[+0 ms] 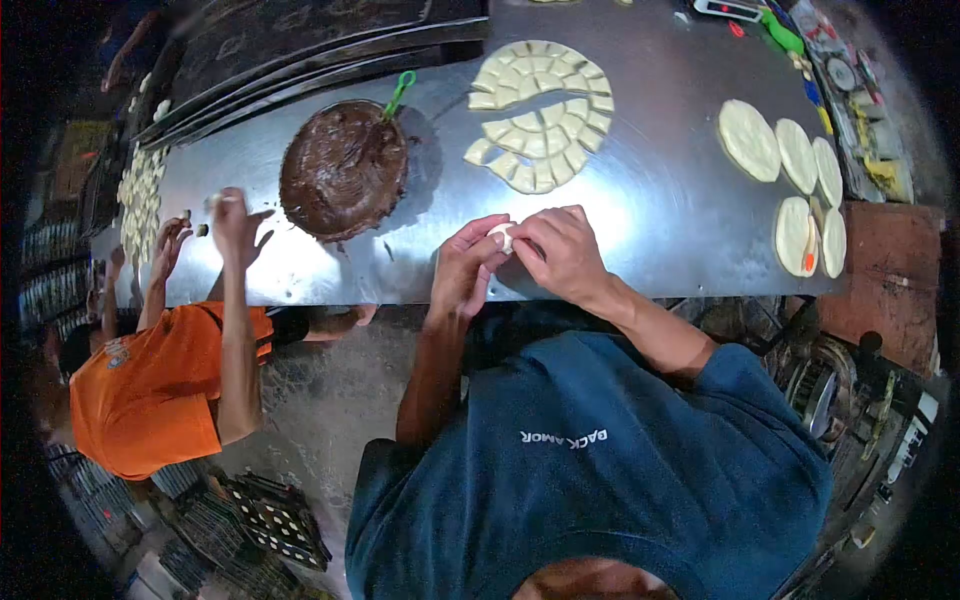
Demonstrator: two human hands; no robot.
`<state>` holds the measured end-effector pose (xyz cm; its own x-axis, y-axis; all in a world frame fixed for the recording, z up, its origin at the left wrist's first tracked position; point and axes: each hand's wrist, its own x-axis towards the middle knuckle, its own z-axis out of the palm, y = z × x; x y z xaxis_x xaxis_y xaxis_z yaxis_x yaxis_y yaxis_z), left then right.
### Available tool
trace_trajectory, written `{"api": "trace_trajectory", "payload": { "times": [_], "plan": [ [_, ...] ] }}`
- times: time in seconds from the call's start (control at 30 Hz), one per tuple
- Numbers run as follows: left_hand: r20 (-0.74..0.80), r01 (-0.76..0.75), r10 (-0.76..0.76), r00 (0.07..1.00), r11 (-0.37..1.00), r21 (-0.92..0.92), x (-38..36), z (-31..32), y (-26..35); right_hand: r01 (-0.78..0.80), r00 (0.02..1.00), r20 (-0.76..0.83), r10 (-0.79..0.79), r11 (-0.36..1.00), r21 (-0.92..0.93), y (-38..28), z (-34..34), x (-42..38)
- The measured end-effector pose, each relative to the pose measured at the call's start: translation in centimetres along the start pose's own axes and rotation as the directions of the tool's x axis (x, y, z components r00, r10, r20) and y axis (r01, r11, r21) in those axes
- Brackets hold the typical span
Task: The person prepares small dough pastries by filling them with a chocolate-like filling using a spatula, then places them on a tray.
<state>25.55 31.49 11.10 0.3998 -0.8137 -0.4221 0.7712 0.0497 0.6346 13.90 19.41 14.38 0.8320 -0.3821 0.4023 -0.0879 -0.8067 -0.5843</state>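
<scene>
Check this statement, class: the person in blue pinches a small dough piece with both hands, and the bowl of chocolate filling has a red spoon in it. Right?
Not quite. The head view shows a green spoon, not red, in the bowl of chocolate filling. The left hand and right hand do pinch the small dough piece.

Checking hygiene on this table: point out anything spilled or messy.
Dark filling runs down the outside of the brown bowl, and small smears spot the steel table beside it. The cut dough pieces and flat rounds lie tidy.
</scene>
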Motion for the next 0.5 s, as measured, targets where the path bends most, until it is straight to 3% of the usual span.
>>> {"api": "trace_trajectory", "payload": {
  "times": [0.07, 0.17, 0.2, 0.23, 0.27, 0.3, 0.33, 0.37, 0.4, 0.43, 0.47, 0.5],
  "plan": [
    [-0.101, -0.007, 0.005, 0.995, 1.0, -0.02, 0.5, 1.8, -2.5, -0.008, 0.991, -0.131, 0.008, 1.0, 0.006, 0.2, -1.0, -1.8],
    [-0.057, 0.029, -0.035, 0.998, 0.995, -0.1, 1.7, 4.8, -7.7, -0.126, 0.989, -0.088, 0.118, 0.988, -0.085, 5.8, -1.6, -5.8],
    [-0.008, 0.153, -0.154, 0.988, 0.986, -0.07, 2.2, 5.4, -8.4, -0.162, 0.98, -0.132, 0.149, 0.982, -0.095, 7.3, -2.1, -6.3],
    [-0.086, 0.094, -0.081, 0.993, 0.984, 0.154, 3.2, 5.1, -9.6, -0.202, 0.968, -0.175, 0.182, 0.973, -0.108, 9.0, -2.6, -6.9],
    [-0.092, -0.048, 0.125, 0.988, 0.809, 0.585, 4.8, 3.2, -10.4, -0.168, 0.968, -0.223, 0.113, 0.954, -0.248, 11.5, -2.2, -8.0],
    [-0.066, -0.16, 0.306, 0.95, 0.655, 0.738, 5.6, 2.5, -9.0, -0.178, 0.983, -0.098, 0.155, 0.936, -0.303, 12.5, -2.8, -9.7],
    [-0.042, -0.22, 0.428, 0.903, 0.544, 0.81, 9.2, -1.6, -9.5, -0.151, 0.988, -0.045, 0.145, 0.909, -0.389, 12.6, -2.8, -11.7],
    [0.032, -0.238, 0.579, 0.814, 0.284, 0.929, 9.3, -0.4, -6.0, -0.114, 0.991, 0.007, 0.133, 0.875, -0.47, 12.4, -2.8, -13.5],
    [-0.029, -0.208, 0.604, 0.796, 0.319, 0.925, 11.5, -1.9, -4.5, -0.071, 0.99, 0.064, 0.122, 0.853, -0.517, 12.1, -3.1, -14.9],
    [0.002, -0.059, 0.59, 0.807, 0.077, 0.995, 12.2, -1.9, -2.2, -0.09, 0.992, 0.033, 0.124, 0.853, -0.514, 11.4, -3.9, -14.5],
    [0.244, -0.125, 0.64, 0.728, -0.226, 0.966, 14.4, -4.5, -1.7, -0.276, 0.886, 0.203, 0.416, 0.827, -0.49, 10.6, -5.2, -12.6],
    [0.25, -0.128, 0.644, 0.723, -0.23, 0.965, 15.8, -4.6, -1.2, -0.44, 0.679, 0.362, 0.639, 0.748, -0.496, 10.5, -5.9, -10.4]
  ]
}}
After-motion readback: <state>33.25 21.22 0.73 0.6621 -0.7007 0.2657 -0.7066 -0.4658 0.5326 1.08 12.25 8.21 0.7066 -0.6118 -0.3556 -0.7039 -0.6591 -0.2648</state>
